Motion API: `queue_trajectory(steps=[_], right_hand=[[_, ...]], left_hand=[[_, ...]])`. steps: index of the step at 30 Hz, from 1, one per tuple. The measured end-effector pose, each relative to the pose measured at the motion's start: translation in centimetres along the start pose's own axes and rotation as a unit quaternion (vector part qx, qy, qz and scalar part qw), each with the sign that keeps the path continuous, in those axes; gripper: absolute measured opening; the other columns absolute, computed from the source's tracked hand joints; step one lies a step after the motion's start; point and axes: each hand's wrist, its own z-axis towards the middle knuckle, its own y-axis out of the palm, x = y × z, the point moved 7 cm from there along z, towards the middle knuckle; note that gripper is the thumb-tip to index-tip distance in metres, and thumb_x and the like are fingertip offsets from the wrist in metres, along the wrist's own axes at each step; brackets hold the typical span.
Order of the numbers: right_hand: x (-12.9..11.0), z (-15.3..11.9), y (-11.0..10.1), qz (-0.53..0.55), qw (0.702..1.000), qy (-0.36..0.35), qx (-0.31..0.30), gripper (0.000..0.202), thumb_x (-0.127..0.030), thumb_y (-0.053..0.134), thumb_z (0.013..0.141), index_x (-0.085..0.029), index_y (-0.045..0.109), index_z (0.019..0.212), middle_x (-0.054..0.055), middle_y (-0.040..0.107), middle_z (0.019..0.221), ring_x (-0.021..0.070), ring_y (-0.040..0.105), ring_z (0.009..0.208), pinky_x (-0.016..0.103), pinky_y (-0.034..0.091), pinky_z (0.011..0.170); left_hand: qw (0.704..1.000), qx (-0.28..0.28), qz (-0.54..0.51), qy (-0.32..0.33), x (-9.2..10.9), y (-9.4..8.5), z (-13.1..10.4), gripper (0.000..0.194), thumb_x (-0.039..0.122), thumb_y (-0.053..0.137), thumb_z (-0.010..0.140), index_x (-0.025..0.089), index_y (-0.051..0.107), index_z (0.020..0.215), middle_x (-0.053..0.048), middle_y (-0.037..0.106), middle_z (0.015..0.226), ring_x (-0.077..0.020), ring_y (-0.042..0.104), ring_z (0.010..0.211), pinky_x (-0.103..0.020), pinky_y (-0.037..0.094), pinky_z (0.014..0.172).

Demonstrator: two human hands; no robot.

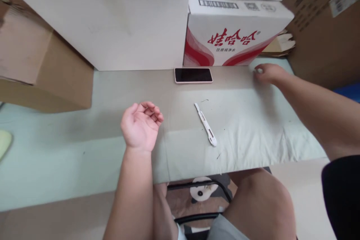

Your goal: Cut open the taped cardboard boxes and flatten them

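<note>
My left hand (143, 125) rests palm up with its fingers loosely curled and apart, and nothing lies in it. To its right is a slim white utility knife (206, 125) on the pale green cloth. My right hand (267, 73) reaches to the far right of the table, close to the white and red carton. Its fingers are pinched together at a small whitish thing (259, 71), too small and blurred to name. A phone (193, 75) with a dark screen and pink edge lies between the hands, near the boxes.
White panels (135, 30) and a white and red water carton (225, 41) stand along the back. Cardboard boxes flank the table, one at left (62, 71) and a taller one at right (317, 41). The green-clothed table (107, 120) has its front edge above my knees.
</note>
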Motion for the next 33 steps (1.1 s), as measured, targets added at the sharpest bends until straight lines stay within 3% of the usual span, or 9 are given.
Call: queue_trajectory(steps=[4,7,10,13,17,21,24,27,33], right_hand=[[-7.5,-3.8,-0.4,-0.099,0.990,-0.048,-0.092,0.032,-0.033,0.069,0.093,-0.018,0.062,0.066,-0.003,0.051,0.059,0.0104,0.044,0.057,0.029,0.040,0.064],[-15.8,-7.1,-0.1,-0.116,0.974,-0.152,-0.119,0.048,-0.030,0.075,0.085,-0.021,0.046,0.048,-0.003,0.038,0.049,0.0116,0.030,0.053,0.034,0.026,0.062],[-25.2,-10.5,0.4,-0.104,0.949,-0.272,-0.123,0.050,-0.036,0.066,0.089,-0.022,0.040,0.049,0.000,0.044,0.051,0.0140,0.035,0.054,0.033,0.023,0.060],[-35.6,-14.6,0.5,-0.048,0.897,-0.430,-0.091,0.037,-0.039,0.054,0.093,-0.022,0.049,0.061,0.003,0.059,0.064,0.0173,0.050,0.060,0.032,0.026,0.058],[-47.6,-19.1,0.6,0.058,0.837,-0.539,-0.077,0.021,-0.031,0.048,0.094,-0.020,0.065,0.102,0.008,0.071,0.110,0.0184,0.067,0.082,0.031,0.044,0.067],[-56.3,-20.7,2.1,0.126,0.810,-0.566,-0.088,0.030,-0.021,0.051,0.092,-0.022,0.063,0.119,0.007,0.041,0.163,0.0183,0.071,0.102,0.032,0.055,0.079],[-60.1,-20.4,4.3,0.153,0.792,-0.579,-0.120,0.039,-0.018,0.052,0.089,-0.020,0.061,0.127,0.007,0.029,0.171,0.0219,0.068,0.119,0.033,0.058,0.094],[-61.1,-20.0,5.5,0.200,0.760,-0.608,-0.112,0.043,-0.016,0.047,0.091,-0.020,0.060,0.132,-0.002,0.043,0.164,0.0182,0.061,0.131,0.030,0.053,0.109],[-54.2,-21.9,1.3,0.287,0.736,-0.613,-0.024,0.036,-0.014,0.049,0.091,-0.013,0.069,0.120,0.008,0.070,0.136,0.0165,0.069,0.120,0.032,0.056,0.107]], left_hand=[[0.999,0.010,-0.036,0.039,1.6,-0.8,-1.1,0.031,0.048,0.058,0.079,0.018,0.059,0.069,-0.004,0.057,0.065,-0.0132,0.056,0.055,-0.025,0.049,0.055],[0.995,0.025,-0.062,0.069,3.3,-2.6,-2.1,0.029,0.046,0.057,0.078,0.019,0.059,0.069,-0.004,0.057,0.065,-0.0139,0.054,0.055,-0.027,0.047,0.056],[0.990,0.040,-0.085,0.106,5.4,-5.0,-2.8,0.029,0.048,0.058,0.079,0.020,0.057,0.070,-0.004,0.057,0.066,-0.0146,0.054,0.057,-0.029,0.047,0.059],[0.982,0.065,-0.106,0.140,7.2,-7.4,-3.0,0.029,0.049,0.057,0.080,0.021,0.056,0.071,-0.003,0.056,0.065,-0.0144,0.053,0.056,-0.028,0.045,0.058],[0.972,0.095,-0.140,0.161,8.7,-9.5,-2.9,0.029,0.047,0.054,0.080,0.020,0.055,0.069,-0.001,0.051,0.061,-0.0122,0.050,0.052,-0.025,0.042,0.054],[0.963,0.110,-0.168,0.183,9.6,-10.5,-2.9,0.030,0.047,0.056,0.078,0.020,0.054,0.067,0.000,0.049,0.060,-0.0110,0.047,0.051,-0.024,0.041,0.052],[0.960,0.118,-0.168,0.192,10.1,-11.3,-3.1,0.029,0.047,0.057,0.079,0.020,0.053,0.067,-0.001,0.049,0.061,-0.0115,0.047,0.052,-0.024,0.042,0.052],[0.956,0.136,-0.160,0.205,10.8,-12.2,-3.4,0.029,0.048,0.056,0.078,0.021,0.051,0.068,-0.001,0.047,0.061,-0.0121,0.046,0.054,-0.024,0.041,0.053],[0.882,0.329,-0.178,0.286,11.8,-16.0,-5.2,0.017,0.037,0.048,0.078,0.023,0.041,0.072,0.003,0.035,0.067,-0.0119,0.040,0.058,-0.025,0.037,0.058]])
